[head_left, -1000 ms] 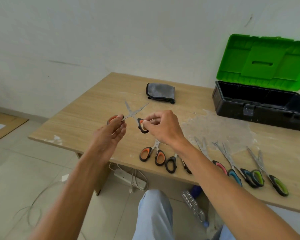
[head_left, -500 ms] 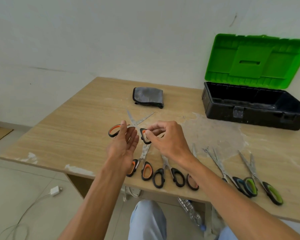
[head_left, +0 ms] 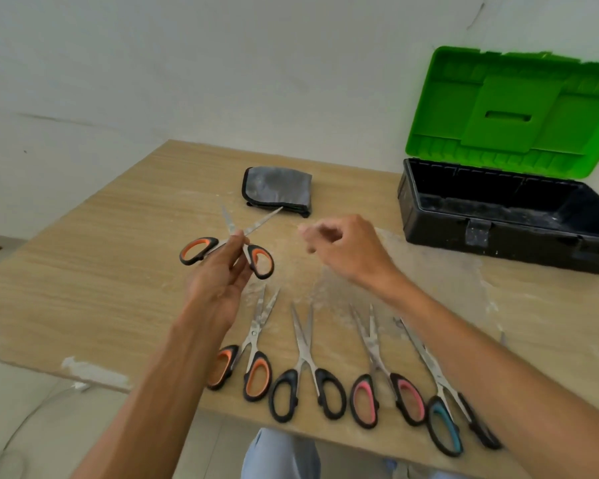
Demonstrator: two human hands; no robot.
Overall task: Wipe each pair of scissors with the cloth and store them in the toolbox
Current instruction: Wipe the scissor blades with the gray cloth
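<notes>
My left hand [head_left: 218, 281] pinches a pair of orange-handled scissors [head_left: 201, 249] at the pivot, above the table, blades spread apart and pointing away. My right hand [head_left: 346, 250] hovers to its right, fingers loosely curled, holding nothing. A folded grey cloth [head_left: 277, 190] lies behind the scissors' tips. The black toolbox [head_left: 498, 233] stands at the back right, its green lid [head_left: 512, 108] raised. Along the near edge lie several more scissors: orange-handled [head_left: 253, 357], black-handled [head_left: 306, 371], pink-handled [head_left: 384, 382] and teal-handled [head_left: 443, 402], the last partly under my right forearm.
The wooden table [head_left: 101, 257] has whitish smears in the middle and chipped patches on its near left edge. A white wall rises right behind it. My knee and the tiled floor show below the front edge.
My right hand has let go of the scissors' right handle and moved off to the right. My left hand now holds the open scissors alone. The view has shifted nearer to the table.
</notes>
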